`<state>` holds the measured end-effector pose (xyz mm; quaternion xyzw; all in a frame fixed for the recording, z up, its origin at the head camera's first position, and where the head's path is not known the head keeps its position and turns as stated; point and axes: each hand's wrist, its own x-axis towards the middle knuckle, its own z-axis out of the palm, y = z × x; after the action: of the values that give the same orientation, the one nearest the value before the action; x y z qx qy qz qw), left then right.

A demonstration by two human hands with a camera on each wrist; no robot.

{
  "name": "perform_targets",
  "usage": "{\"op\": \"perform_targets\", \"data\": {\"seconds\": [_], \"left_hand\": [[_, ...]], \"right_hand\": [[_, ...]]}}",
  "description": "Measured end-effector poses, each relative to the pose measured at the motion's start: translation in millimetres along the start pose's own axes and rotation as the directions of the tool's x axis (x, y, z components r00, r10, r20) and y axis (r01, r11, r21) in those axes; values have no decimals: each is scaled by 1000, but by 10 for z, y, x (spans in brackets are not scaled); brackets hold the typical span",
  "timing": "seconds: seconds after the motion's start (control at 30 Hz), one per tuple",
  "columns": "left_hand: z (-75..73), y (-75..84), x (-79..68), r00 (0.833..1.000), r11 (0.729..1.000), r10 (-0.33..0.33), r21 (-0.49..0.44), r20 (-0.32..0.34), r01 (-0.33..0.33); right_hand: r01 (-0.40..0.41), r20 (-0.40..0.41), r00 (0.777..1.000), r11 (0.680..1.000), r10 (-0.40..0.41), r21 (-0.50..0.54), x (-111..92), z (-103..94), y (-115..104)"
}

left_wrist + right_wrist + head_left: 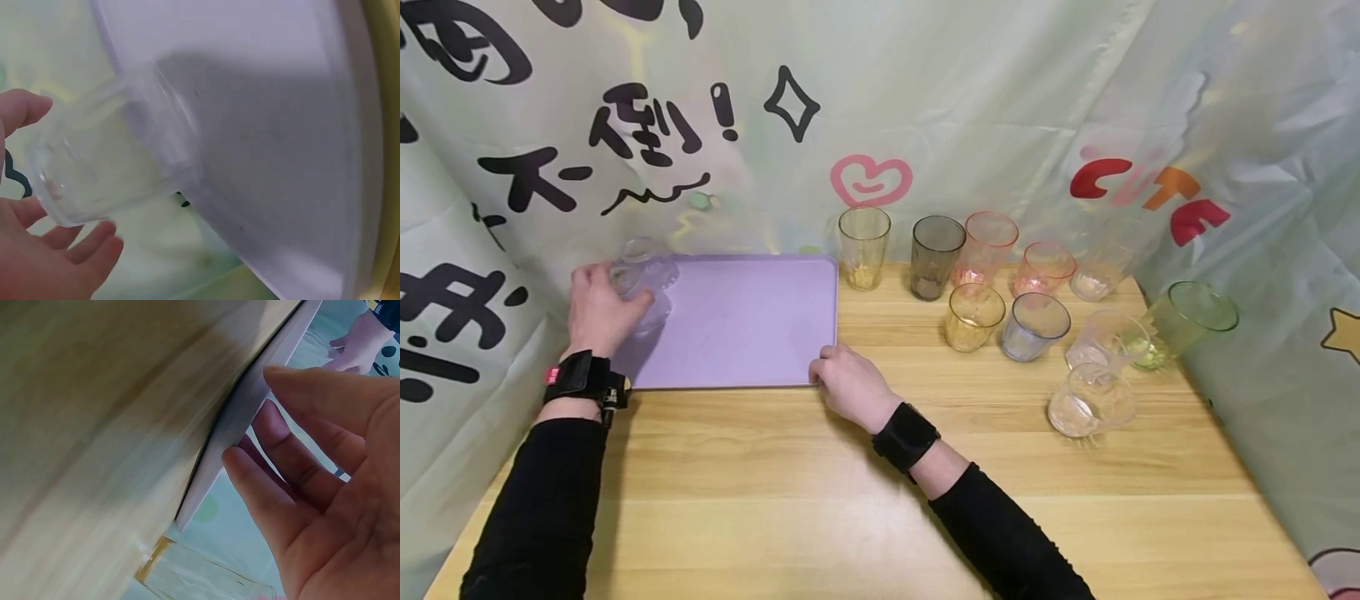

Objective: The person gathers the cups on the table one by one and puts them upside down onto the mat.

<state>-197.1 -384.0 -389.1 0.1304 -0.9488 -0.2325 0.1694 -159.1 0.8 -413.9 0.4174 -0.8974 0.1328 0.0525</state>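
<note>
A lilac tray (752, 321) lies at the back left of the table. At its left end my left hand (597, 308) is spread around the upper part of a clear glass (112, 156) that stands on the tray. In the left wrist view the thumb is apart from the glass and the other fingertips lie loosely beside its rim. A second clear glass shape (651, 257) shows just behind, partly overlapped. My right hand (853, 387) pinches the tray's front right corner; in the right wrist view its fingertips (232, 456) press against the outer rim.
Right of the tray stand a tall amber glass (864, 250), a grey one (936, 258), pink ones (990, 242), a short yellow one (974, 321), a blue-rimmed one (1036, 329), several clear ones (1082, 408) and a green one (1191, 321). Printed curtains (970, 108) enclose the wooden table (775, 500).
</note>
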Motion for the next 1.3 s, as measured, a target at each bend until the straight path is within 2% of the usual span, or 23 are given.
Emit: {"op": "perform_targets", "data": {"seconds": [0.1, 0.17, 0.27, 0.43, 0.6, 0.7, 0.77, 0.87, 1.03, 1.17, 1.23, 1.3], "left_hand": [[-2, 82, -68, 999, 1000, -7, -14, -54, 6], [4, 177, -122, 994, 999, -2, -40, -111, -2], [34, 363, -210, 976, 994, 17, -97, -219, -39], [179, 691, -358, 948, 977, 33, -189, -315, -97], [377, 936, -466, 923, 950, 96, -243, -373, -197], [486, 1088, -526, 920, 935, 127, -266, -370, -236], [552, 1196, -577, 927, 928, 140, -280, -349, -245], [653, 1343, -671, 937, 920, 177, -288, -302, -267], [801, 1555, -822, 934, 892, 291, -294, -208, -344], [879, 1736, -929, 927, 874, 361, -311, -99, -373], [911, 1816, -980, 922, 871, 385, -310, -46, -380], [942, 1885, -1030, 913, 870, 407, -303, 0, -388]], "right_hand": [[8, -2, 1000, 1000, -8, 15, -7, -5, 2], [9, -1, 1000, 1000, -9, 23, -9, -8, 5], [9, -1, 1000, 999, -9, 42, -3, -7, 9], [-5, -21, 1000, 997, 6, 83, 6, -44, 24], [2, -134, 991, 987, 19, 159, 19, -148, 52], [-2, -231, 972, 976, 53, 216, 25, -212, 73], [-9, -301, 949, 966, 89, 259, 27, -252, 87], [-10, -402, 902, 940, 156, 342, 28, -300, 113], [50, -551, 795, 878, 254, 477, 49, -367, 213], [60, -619, 714, 852, 328, 520, 95, -398, 355], [38, -625, 689, 843, 366, 536, 125, -403, 427], [4, -614, 679, 835, 402, 550, 158, -394, 502]]}}
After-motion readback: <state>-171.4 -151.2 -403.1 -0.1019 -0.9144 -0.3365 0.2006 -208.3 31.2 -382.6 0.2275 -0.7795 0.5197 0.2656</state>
